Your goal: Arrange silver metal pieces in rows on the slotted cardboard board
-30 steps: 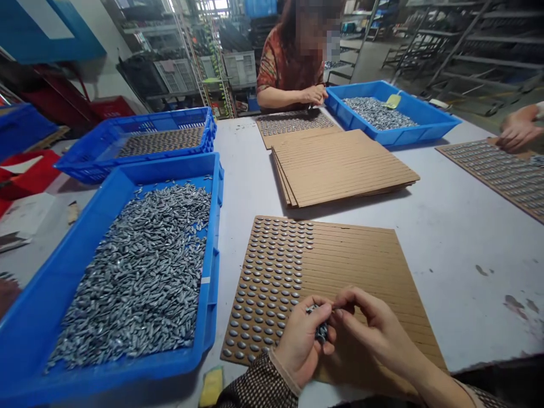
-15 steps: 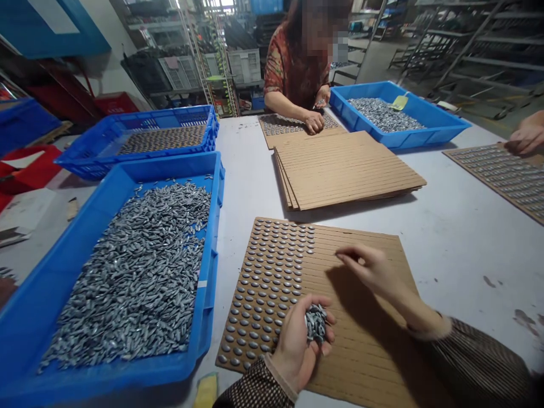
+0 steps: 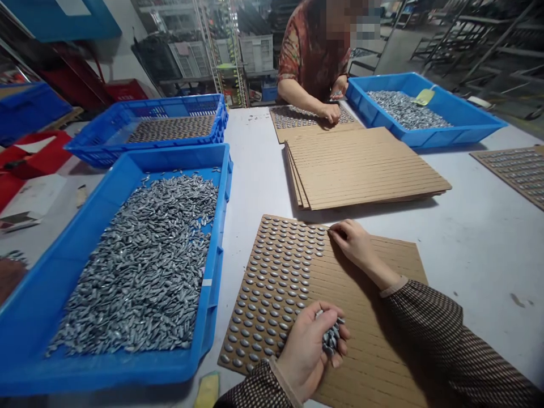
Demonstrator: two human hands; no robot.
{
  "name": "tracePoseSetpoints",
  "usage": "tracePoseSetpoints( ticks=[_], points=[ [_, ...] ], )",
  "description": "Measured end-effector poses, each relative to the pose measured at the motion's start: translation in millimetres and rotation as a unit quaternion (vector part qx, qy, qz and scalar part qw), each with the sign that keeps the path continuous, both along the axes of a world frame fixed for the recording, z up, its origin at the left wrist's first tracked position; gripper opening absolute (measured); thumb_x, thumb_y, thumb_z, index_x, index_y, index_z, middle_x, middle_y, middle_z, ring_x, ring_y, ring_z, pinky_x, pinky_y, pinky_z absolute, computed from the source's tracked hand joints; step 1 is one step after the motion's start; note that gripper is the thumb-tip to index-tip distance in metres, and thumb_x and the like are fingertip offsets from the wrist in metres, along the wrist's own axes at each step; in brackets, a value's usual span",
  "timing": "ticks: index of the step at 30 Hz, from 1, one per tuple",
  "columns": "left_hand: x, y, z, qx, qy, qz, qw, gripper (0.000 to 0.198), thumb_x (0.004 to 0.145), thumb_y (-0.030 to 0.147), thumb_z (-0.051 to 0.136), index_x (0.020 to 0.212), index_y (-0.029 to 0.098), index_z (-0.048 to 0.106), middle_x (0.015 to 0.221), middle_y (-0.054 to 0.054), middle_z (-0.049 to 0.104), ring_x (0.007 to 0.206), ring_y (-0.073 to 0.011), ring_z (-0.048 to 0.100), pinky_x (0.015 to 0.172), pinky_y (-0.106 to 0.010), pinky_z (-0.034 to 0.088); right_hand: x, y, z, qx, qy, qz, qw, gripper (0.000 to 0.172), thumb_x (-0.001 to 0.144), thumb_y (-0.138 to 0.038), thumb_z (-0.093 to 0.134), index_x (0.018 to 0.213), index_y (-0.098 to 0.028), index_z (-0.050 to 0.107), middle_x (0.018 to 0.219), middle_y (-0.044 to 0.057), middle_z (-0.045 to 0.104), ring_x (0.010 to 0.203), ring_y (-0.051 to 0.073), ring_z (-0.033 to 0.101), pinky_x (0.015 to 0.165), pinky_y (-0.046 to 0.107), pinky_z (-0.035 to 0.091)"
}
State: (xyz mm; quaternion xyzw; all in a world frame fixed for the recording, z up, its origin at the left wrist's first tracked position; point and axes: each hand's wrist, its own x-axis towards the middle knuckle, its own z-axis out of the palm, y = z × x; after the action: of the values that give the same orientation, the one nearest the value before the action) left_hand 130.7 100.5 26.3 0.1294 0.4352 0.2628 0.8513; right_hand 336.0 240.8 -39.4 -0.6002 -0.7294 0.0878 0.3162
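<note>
A ridged brown cardboard sheet (image 3: 397, 263) lies in front of me, its left part covered with rows of small grey oval pieces (image 3: 272, 277). Cupped over its lower middle, my left hand (image 3: 304, 345) holds a heap of loose grey oval pieces (image 3: 331, 338), the thumb resting across them. My right hand (image 3: 355, 243) is at the sheet's far edge, just right of the end of the top row. Its thumb and index finger are pinched together at the cardboard; whatever is between the fingertips is too small to make out.
To the left stands a blue tray (image 3: 226, 226) full of loose grey pieces, with a blue crate (image 3: 170, 105) behind it. Stacked cardboard sheets (image 3: 365, 170) lie beyond my sheet. Across the table, a person (image 3: 310, 62) works beside another blue tray (image 3: 459, 136).
My right hand has moved from above the bare cardboard to the end of the top row. My left thumb has closed over the heap. The whole view has shifted slightly.
</note>
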Motion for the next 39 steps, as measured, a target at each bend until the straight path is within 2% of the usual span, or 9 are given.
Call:
tracePoseSetpoints(
  ticks=[11,15,18,21,24,27,29,34,39],
  points=[
    [-8.9,6.4,0.5,-0.003,-0.001,0.035,0.999,0.027,0.073,0.028,0.065,0.096,0.014,0.061,0.08,-0.006,0.066,0.058,-0.0104,0.057,0.043,-0.019,0.032,2.9,5.8,4.3,-0.021,-0.033,0.016,0.999,0.015,0.085,-0.023,0.052,0.075,-0.021,0.064,0.079,0.007,0.058,0.078,0.022,0.054,0.071,0.034,0.043],
    [-12.5,8.6,2.2,0.002,0.01,0.047,0.999,0.026,0.073,0.028,0.065,0.095,0.015,0.058,0.078,-0.004,0.065,0.057,-0.0095,0.056,0.044,-0.019,0.03,1.2,4.4,14.2,-0.036,-0.013,0.012,0.999,0.015,0.085,-0.026,0.053,0.078,-0.021,0.064,0.081,0.008,0.059,0.078,0.023,0.054,0.07,0.036,0.044],
    [-14.1,9.6,2.6,-0.001,0.007,0.058,0.998,0.024,0.074,0.028,0.065,0.093,0.018,0.054,0.076,-0.002,0.064,0.057,-0.009,0.055,0.044,-0.018,0.029,-7.6,-16.0,33.1,-0.041,0.018,0.012,0.999,0.017,0.088,-0.031,0.053,0.089,-0.019,0.064,0.085,0.009,0.061,0.077,0.021,0.056,0.068,0.035,0.046],
    [-14.4,10.1,2.5,0.007,0.003,0.064,0.998,0.023,0.075,0.028,0.065,0.091,0.019,0.051,0.075,-0.001,0.063,0.056,-0.0088,0.054,0.044,-0.018,0.028,-22.9,-57.5,57.2,-0.08,0.067,0.047,0.993,0.02,0.092,-0.036,0.051,0.093,-0.02,0.064,0.084,0.006,0.064,0.073,0.018,0.058,0.061,0.03,0.047],
    [-13.5,9.9,2.6,0.015,0.0,0.075,0.997,0.024,0.075,0.03,0.067,0.091,0.019,0.052,0.072,0.001,0.06,0.055,-0.0079,0.052,0.044,-0.018,0.028,-39.5,-102.8,73.9,-0.215,0.2,0.111,0.949,0.02,0.091,-0.038,0.055,0.093,-0.021,0.066,0.081,0.004,0.066,0.074,0.017,0.059,0.066,0.029,0.049],
    [-12.3,8.8,2.7,0.016,-0.004,0.106,0.994,0.026,0.074,0.029,0.071,0.09,0.017,0.055,0.072,0.001,0.058,0.057,-0.0067,0.051,0.045,-0.017,0.029,-54.1,-132.0,78.0,-0.263,0.281,0.112,0.916,0.019,0.09,-0.038,0.058,0.089,-0.021,0.066,0.081,0.003,0.067,0.076,0.017,0.06,0.069,0.029,0.049],
    [-11.7,7.7,2.3,0.006,-0.006,0.117,0.993,0.027,0.074,0.028,0.073,0.091,0.017,0.056,0.074,0.001,0.058,0.057,-0.0056,0.051,0.043,-0.016,0.028,-62.2,-141.1,76.3,-0.249,0.307,0.097,0.913,0.017,0.091,-0.036,0.058,0.087,-0.021,0.065,0.082,0.003,0.066,0.077,0.017,0.06,0.071,0.029,0.049],
    [-9.7,5.2,-1.9,-0.01,-0.01,0.13,0.991,0.025,0.076,0.027,0.072,0.094,0.016,0.057,0.079,-0.001,0.06,0.059,-0.0066,0.053,0.042,-0.016,0.029,-73.2,-148.5,69.4,-0.19,0.291,0.054,0.936,0.014,0.093,-0.031,0.054,0.092,-0.022,0.065,0.087,0.005,0.068,0.08,0.019,0.062,0.072,0.03,0.05],
    [-8.0,3.9,-5.9,0.027,0.006,0.142,0.989,0.022,0.077,0.027,0.071,0.091,0.014,0.061,0.077,-0.002,0.06,0.062,-0.0081,0.052,0.043,-0.017,0.033,-73.4,-151.1,62.6,-0.126,0.232,0.08,0.961,0.02,0.092,-0.022,0.054,0.109,-0.026,0.063,0.096,0.007,0.068,0.088,0.021,0.063,0.075,0.033,0.052]
  ],
)
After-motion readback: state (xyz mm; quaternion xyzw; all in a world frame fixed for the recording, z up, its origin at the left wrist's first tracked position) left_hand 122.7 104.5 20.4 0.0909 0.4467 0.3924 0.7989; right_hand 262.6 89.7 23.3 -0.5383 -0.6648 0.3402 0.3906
